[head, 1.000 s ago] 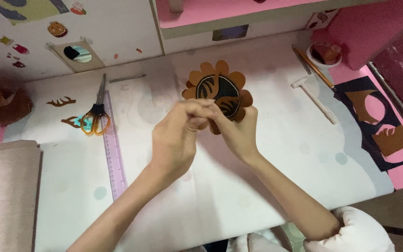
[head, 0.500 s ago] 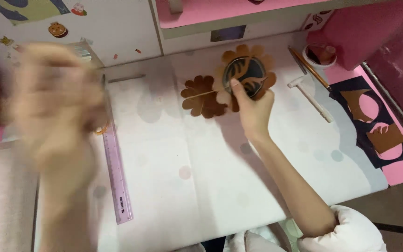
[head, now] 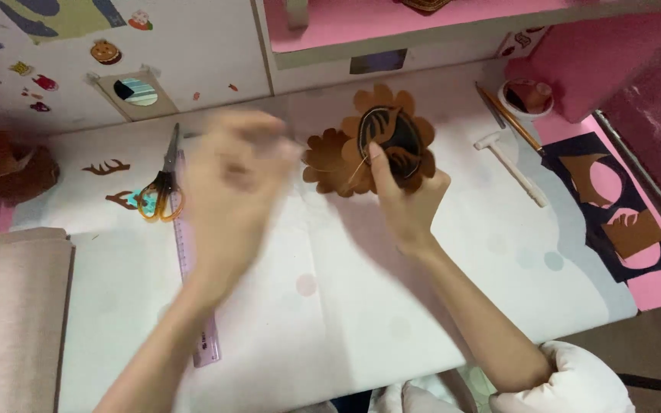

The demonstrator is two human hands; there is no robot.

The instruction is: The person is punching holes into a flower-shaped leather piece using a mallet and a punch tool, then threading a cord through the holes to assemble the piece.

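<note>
Head view: the right hand (head: 405, 200) pinches the brown flower-shaped leather piece with a dark stitched centre (head: 389, 138) at its lower edge, holding it tilted above the white table cover (head: 330, 321). A second brown scalloped leather piece (head: 329, 160) lies just beside it. The left hand (head: 231, 183) is motion-blurred over the cover; its posture cannot be told. The piece looks light, thin and flexible; grip at the scalloped rim, clear of the stitching.

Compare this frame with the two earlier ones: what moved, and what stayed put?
The left hand let go of the brown flower-shaped piece, swung out left, and is now sweeping back toward it, blurred. The right hand lifted that piece up and right, exposing a second brown flower cutout. The scissors, ruler and paper scraps stayed put.
</note>
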